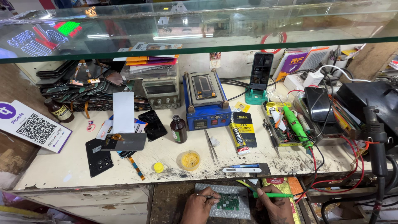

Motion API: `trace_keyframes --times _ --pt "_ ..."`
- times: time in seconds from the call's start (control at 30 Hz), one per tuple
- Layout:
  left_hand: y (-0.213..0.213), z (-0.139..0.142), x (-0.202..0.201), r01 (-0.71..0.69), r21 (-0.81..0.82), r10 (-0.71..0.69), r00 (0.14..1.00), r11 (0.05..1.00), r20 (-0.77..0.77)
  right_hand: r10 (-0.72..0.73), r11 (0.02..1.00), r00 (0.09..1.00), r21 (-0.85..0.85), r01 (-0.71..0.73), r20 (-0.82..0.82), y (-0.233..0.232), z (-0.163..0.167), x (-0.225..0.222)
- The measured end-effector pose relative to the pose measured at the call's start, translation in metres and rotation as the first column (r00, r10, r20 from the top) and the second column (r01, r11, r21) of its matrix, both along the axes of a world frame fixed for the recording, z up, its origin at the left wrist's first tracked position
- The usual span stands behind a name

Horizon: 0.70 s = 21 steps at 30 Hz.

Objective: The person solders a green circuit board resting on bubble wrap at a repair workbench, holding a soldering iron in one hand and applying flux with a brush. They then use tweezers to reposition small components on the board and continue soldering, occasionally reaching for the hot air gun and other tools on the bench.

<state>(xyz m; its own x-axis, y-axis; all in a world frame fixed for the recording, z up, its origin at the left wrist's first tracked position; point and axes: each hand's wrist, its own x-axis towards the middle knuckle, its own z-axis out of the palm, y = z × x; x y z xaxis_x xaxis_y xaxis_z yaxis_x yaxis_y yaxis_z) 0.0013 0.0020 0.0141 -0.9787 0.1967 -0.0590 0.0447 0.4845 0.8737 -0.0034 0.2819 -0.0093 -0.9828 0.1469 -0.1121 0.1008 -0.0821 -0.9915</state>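
At the far left edge of the frame a white card (31, 126) with a square code leans on the bench (62, 166), with a small brown bottle (61, 111) just above it and a heap of phone screens (83, 85) behind. Right of that lie a black back cover (98, 157) and a white strip (123, 112). Near the middle stand a second brown bottle (178, 129), a yellow cup (190, 160) and a blue heating plate (206, 101). At the bottom centre my left hand (199, 206) pinches tweezers (207, 196), fingers closed narrow on them, the tips touching a green board (228, 202) that lies on bubble wrap (244, 207). Just right of it my right hand (275, 206) grips a green-handled tool (271, 194), its tip pointing left over the board. Further right a phone (261, 71) stands upright in a holder, and red wires (352, 166) loop at the right edge.
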Motion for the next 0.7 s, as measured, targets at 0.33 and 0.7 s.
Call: trace_keyframes --times 0.33,0.7 --pt "-0.0004 -0.0008 -0.0025 -0.002 -0.001 0.002 1.0 1.0 0.027 0.034 0.999 0.996 0.037 -0.031 -0.078 -0.0005 -0.0012 -0.0006" --pt "0.0003 -0.0005 -0.0026 -0.003 0.0 0.003 1.0 1.0 0.015 0.064 0.998 0.993 0.02 -0.062 -0.102 -0.0012 0.0003 -0.0005"
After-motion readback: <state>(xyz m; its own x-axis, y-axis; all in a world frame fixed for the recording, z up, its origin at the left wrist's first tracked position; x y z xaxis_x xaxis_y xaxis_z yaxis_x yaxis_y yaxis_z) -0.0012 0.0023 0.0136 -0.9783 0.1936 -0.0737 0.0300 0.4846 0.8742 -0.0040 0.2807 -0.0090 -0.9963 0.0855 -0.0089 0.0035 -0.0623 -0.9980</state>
